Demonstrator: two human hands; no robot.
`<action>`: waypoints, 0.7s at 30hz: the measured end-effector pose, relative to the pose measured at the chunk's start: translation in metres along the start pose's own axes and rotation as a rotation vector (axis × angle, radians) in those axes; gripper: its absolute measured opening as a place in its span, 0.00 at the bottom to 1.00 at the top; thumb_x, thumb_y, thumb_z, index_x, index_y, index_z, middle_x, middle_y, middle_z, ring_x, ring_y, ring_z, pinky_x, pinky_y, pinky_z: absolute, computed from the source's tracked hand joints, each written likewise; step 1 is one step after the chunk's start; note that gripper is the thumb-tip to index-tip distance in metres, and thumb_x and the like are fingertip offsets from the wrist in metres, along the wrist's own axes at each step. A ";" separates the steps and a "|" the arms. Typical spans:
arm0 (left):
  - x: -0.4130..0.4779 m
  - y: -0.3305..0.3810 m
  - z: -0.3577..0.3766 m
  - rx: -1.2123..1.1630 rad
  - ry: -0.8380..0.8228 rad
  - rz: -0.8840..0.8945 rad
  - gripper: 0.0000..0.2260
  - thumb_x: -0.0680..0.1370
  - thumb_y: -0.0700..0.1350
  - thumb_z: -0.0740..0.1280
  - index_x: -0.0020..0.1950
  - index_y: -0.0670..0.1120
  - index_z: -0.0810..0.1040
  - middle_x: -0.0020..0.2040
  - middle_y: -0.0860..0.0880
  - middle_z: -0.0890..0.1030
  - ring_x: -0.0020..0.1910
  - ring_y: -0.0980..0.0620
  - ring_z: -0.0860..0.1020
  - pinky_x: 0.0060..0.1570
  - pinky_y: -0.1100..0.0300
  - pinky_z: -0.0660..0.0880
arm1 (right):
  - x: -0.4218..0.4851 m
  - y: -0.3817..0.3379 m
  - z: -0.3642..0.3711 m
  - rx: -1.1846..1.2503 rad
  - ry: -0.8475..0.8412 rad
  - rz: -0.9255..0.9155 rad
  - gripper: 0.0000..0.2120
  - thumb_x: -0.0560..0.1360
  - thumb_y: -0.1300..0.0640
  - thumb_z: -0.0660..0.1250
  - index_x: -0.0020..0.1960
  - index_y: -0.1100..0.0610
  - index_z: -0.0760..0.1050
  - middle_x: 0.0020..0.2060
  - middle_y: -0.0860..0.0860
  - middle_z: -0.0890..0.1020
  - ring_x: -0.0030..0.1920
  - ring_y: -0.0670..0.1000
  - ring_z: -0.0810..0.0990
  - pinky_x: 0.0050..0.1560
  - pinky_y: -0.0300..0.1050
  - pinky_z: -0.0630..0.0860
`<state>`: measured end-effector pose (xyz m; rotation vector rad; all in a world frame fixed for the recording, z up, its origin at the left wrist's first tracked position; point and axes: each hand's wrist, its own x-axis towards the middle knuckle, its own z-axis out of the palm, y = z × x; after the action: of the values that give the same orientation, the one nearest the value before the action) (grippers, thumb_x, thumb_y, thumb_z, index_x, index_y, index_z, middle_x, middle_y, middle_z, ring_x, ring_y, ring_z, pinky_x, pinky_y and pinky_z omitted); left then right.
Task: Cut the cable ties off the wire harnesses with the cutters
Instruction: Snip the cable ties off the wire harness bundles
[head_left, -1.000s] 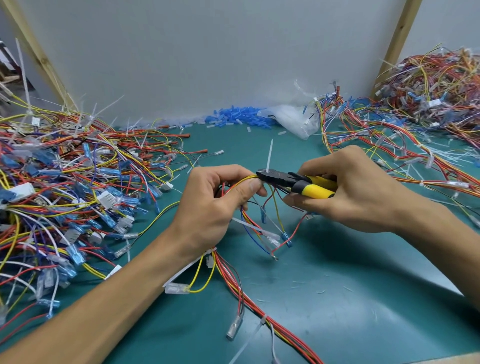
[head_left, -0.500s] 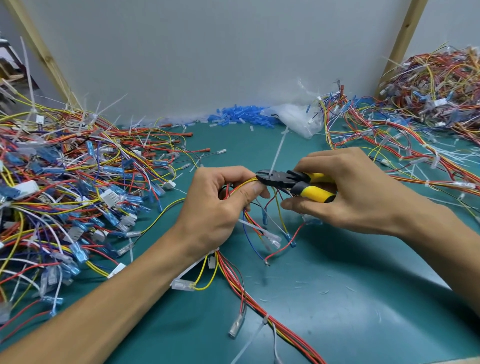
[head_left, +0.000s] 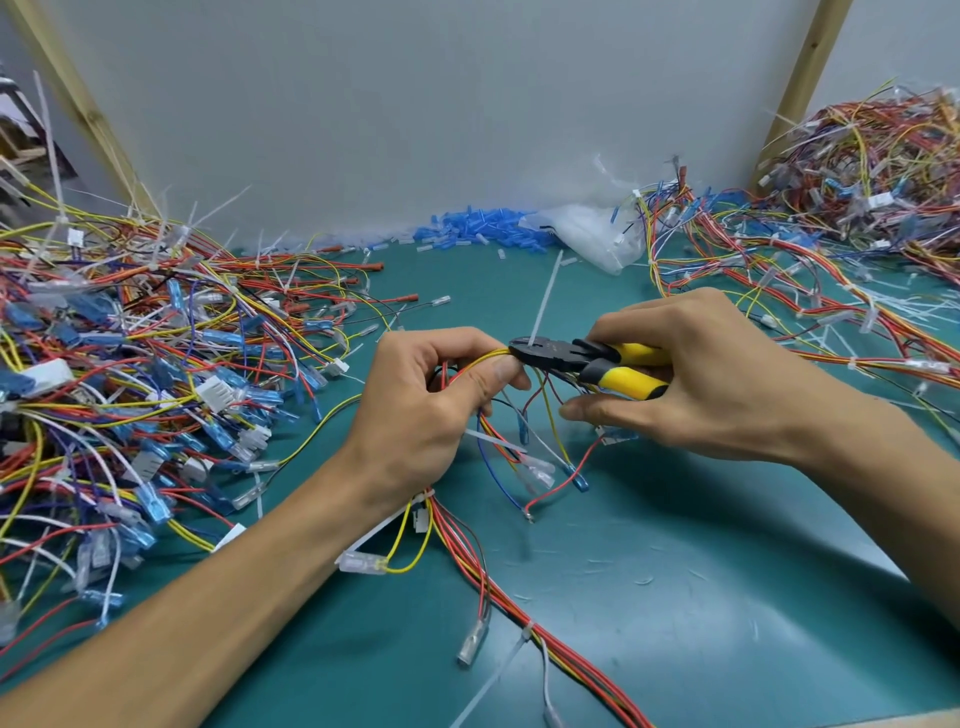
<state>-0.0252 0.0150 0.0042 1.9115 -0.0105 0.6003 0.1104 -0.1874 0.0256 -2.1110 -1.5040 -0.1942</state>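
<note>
My left hand (head_left: 426, 410) grips a bundle of a wire harness (head_left: 524, 441) in the middle of the green mat, thumb pressed on a yellow wire. My right hand (head_left: 696, 379) holds black cutters with yellow handles (head_left: 587, 361). The cutter jaws sit right at my left thumb tip, around the base of a white cable tie (head_left: 543, 306) whose tail sticks up and back. Loose red, blue and yellow wire ends with clear terminals hang below the hands. The harness trails toward the near edge, with another white tie (head_left: 524, 636) on it.
A big tangled pile of harnesses (head_left: 130, 389) fills the left side. Another pile (head_left: 831, 234) covers the right and far right. Blue terminal sleeves (head_left: 478, 228) and a clear plastic bag (head_left: 592, 234) lie by the grey back wall. Wooden posts (head_left: 800, 88) lean on both sides.
The cable tie's tail has tilted to lean right and back. Both hands have stayed close together with the cutter jaws at the tie.
</note>
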 end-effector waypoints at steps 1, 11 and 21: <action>0.000 0.000 0.000 -0.003 0.003 0.000 0.08 0.77 0.44 0.70 0.40 0.46 0.85 0.35 0.38 0.79 0.30 0.55 0.73 0.33 0.66 0.69 | 0.000 0.000 0.001 0.009 -0.004 0.004 0.23 0.73 0.33 0.73 0.41 0.53 0.77 0.28 0.53 0.70 0.33 0.54 0.64 0.31 0.49 0.67; -0.001 -0.002 0.000 -0.025 -0.001 0.016 0.08 0.77 0.43 0.70 0.40 0.45 0.85 0.31 0.55 0.78 0.30 0.55 0.72 0.33 0.68 0.68 | -0.004 -0.004 -0.001 0.088 0.035 0.073 0.09 0.73 0.45 0.78 0.43 0.50 0.84 0.26 0.52 0.70 0.32 0.51 0.60 0.27 0.41 0.64; 0.001 0.000 -0.004 0.021 0.066 0.041 0.08 0.77 0.44 0.70 0.41 0.45 0.86 0.34 0.37 0.79 0.31 0.47 0.71 0.35 0.45 0.71 | 0.000 -0.009 0.001 0.052 0.054 0.038 0.30 0.73 0.27 0.70 0.67 0.44 0.82 0.44 0.46 0.82 0.41 0.49 0.79 0.42 0.53 0.76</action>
<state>-0.0255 0.0188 0.0058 1.9153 -0.0016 0.6932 0.1018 -0.1851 0.0278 -2.0747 -1.4222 -0.1942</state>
